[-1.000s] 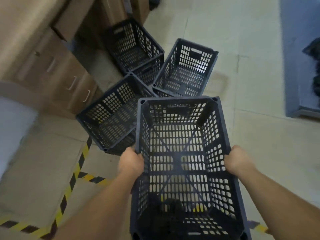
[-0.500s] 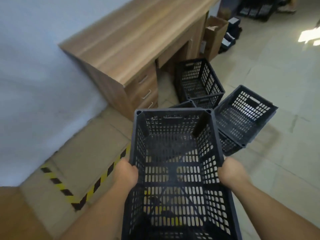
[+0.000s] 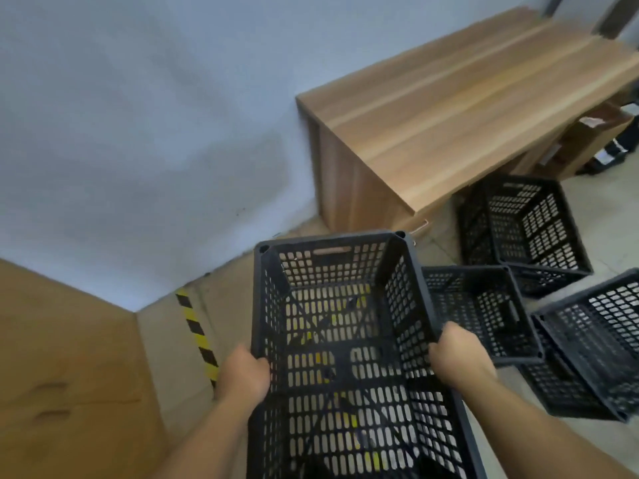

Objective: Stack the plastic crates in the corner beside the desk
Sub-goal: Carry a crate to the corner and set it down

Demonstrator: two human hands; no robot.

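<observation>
I hold a black perforated plastic crate (image 3: pixel 342 326) above the floor, its open top facing me. My left hand (image 3: pixel 243 376) grips its left rim and my right hand (image 3: pixel 460 359) grips its right rim. Three more black crates sit on the floor to the right: one just beside the held crate (image 3: pixel 480 305), one by the desk's front (image 3: pixel 529 223), one at the far right (image 3: pixel 594 344). The wooden desk (image 3: pixel 460 108) stands against the wall, and the floor corner (image 3: pixel 162 326) lies left of it.
A pale blue wall (image 3: pixel 145 133) runs behind the desk. A brown board or door (image 3: pixel 65 375) closes the corner on the left. Yellow-and-black hazard tape (image 3: pixel 198 335) runs across the tiled floor. Cardboard boxes (image 3: pixel 587 140) sit beyond the desk at the right.
My view and the held crate have swung left, away from the three floor crates and towards the corner by the wall. Both hands keep the same grip.
</observation>
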